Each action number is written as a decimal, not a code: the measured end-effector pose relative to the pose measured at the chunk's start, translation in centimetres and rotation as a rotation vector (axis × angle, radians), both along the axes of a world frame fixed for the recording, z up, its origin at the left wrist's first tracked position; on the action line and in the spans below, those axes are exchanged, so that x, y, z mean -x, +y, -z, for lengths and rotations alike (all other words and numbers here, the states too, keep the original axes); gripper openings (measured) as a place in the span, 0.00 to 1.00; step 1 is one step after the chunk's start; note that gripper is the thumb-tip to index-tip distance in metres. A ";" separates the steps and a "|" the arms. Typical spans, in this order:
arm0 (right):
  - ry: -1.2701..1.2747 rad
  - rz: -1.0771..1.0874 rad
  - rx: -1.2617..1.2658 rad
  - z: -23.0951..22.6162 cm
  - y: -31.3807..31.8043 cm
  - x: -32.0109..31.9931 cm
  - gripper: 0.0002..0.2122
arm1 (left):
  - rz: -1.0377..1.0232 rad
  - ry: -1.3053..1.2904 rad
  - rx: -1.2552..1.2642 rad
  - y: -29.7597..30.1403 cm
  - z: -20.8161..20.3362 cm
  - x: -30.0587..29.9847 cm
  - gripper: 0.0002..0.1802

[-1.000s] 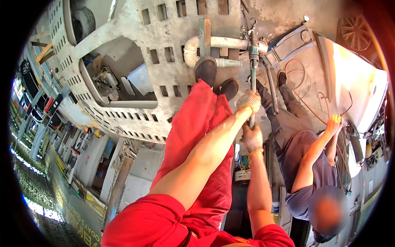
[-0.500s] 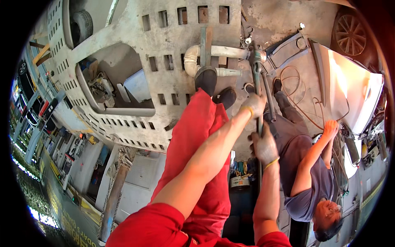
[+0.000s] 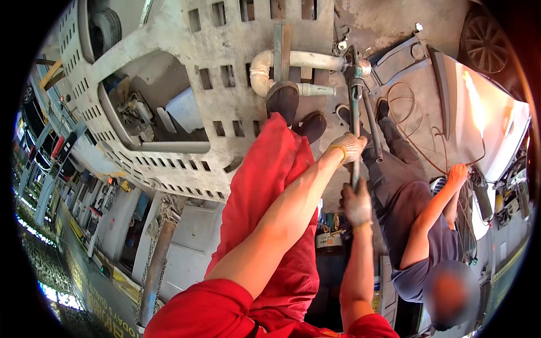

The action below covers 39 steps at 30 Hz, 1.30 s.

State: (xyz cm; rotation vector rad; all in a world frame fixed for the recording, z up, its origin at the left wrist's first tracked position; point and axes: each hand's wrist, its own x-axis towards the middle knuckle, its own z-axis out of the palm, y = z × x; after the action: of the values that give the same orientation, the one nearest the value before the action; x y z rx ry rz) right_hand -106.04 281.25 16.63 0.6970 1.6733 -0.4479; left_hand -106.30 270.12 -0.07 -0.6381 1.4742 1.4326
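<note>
A long steel bar (image 3: pixel 355 117) runs away from me toward a metal head (image 3: pixel 356 72) at the right end of a bent grey pipe (image 3: pixel 315 58). My left hand (image 3: pixel 350 147), in a thin glove with a yellow cuff, is closed around the bar's middle. Nearer to me, my gloved right hand (image 3: pixel 357 205) is wrapped round the bar's near end. A second, loose-looking metal rod (image 3: pixel 372 127) slants down from the head just right of the bar. One of my dark shoes (image 3: pixel 283 101) presses against the pipe beside an upright square post (image 3: pixel 278 53).
The pipe lies on a slotted steel platform (image 3: pixel 217 101) with a large opening on the left. Close on my right a co-worker (image 3: pixel 420 225) holds a torch with a burning flame (image 3: pixel 476 107) against a pale panel (image 3: pixel 507 121). A hose (image 3: pixel 414 141) loops across the floor.
My right hand has shifted slightly left along with the bar's near end, and the bar stands more upright. The co-worker's torch flame now shows brighter and longer.
</note>
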 end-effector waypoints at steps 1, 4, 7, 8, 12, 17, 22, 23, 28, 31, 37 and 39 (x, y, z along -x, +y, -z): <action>0.087 -0.027 0.069 -2.5 -2.6 3.4 0.25 | -0.196 -0.062 -0.027 -2.0 -2.2 2.2 0.17; 0.180 -0.312 0.141 -6.9 -9.4 11.9 0.23 | -0.544 -0.304 -0.311 -6.4 -5.8 7.4 0.30; 0.293 -0.521 0.167 -7.8 -12.3 15.1 0.22 | -0.749 -0.341 -0.402 -6.2 -4.2 9.0 0.26; 0.390 -0.632 0.201 -6.9 -10.9 14.5 0.21 | -0.847 -0.360 -0.438 -6.2 -5.0 9.1 0.25; 0.421 -0.890 0.147 -5.2 -7.0 9.5 0.27 | -0.664 -0.303 -0.264 -3.9 -4.0 5.9 0.27; 0.116 -0.855 0.003 3.0 1.3 -1.0 0.30 | -0.244 -0.404 -0.156 2.1 2.5 -1.2 0.29; 0.196 -0.192 0.044 16.6 11.3 -13.6 0.19 | -0.288 -0.505 0.071 10.6 11.1 -7.1 0.32; 0.239 -0.240 0.061 17.0 10.8 -13.6 0.17 | -0.374 -0.468 0.123 10.1 12.2 -7.3 0.30; 0.454 -0.503 -0.023 6.0 4.6 -8.0 0.15 | -0.885 -0.505 -0.093 8.9 8.7 -5.5 0.19; 0.368 -0.501 -0.054 0.4 -0.5 -2.3 0.17 | -1.221 -0.566 -0.301 6.8 6.0 -2.7 0.14; 0.535 -0.337 0.152 0.6 -3.7 -0.7 0.22 | -1.289 -0.407 -0.423 -0.7 2.8 3.2 0.12; 0.507 -0.251 0.257 -0.7 -6.0 0.2 0.25 | -1.029 -0.200 -0.132 -4.5 -0.5 4.6 0.10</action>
State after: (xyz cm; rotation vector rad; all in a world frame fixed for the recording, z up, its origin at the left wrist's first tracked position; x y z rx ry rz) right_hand -106.26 275.27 17.32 0.1812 2.0954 -0.6835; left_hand -110.92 265.65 0.45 -1.5327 0.8693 2.1067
